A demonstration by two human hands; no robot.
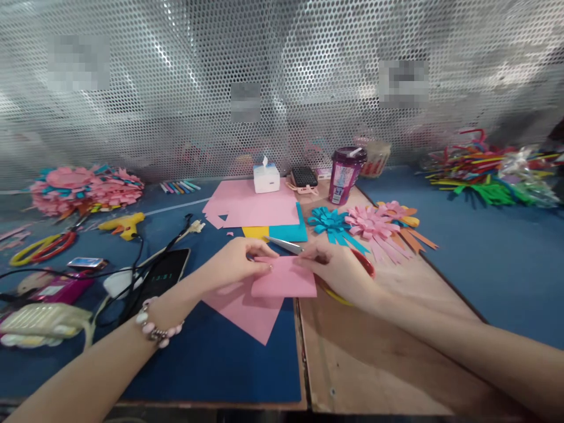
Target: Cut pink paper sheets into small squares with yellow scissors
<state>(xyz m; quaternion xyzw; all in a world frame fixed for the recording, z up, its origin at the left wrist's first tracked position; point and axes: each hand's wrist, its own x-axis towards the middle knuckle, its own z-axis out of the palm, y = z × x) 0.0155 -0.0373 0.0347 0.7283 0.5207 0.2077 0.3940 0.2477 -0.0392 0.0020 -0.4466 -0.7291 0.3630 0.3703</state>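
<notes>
Pink folded rectangular paper (284,283) sits just below the frame's centre, long axis running left to right; fingers of the left hand (240,258) pinch its upper left edge, those of the right hand (338,271) its upper right.

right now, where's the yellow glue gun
In the head view, the yellow glue gun lies at left on the blue tabletop, just nearer than the pile of pink and blue paper flowers and beyond the phone.
</notes>
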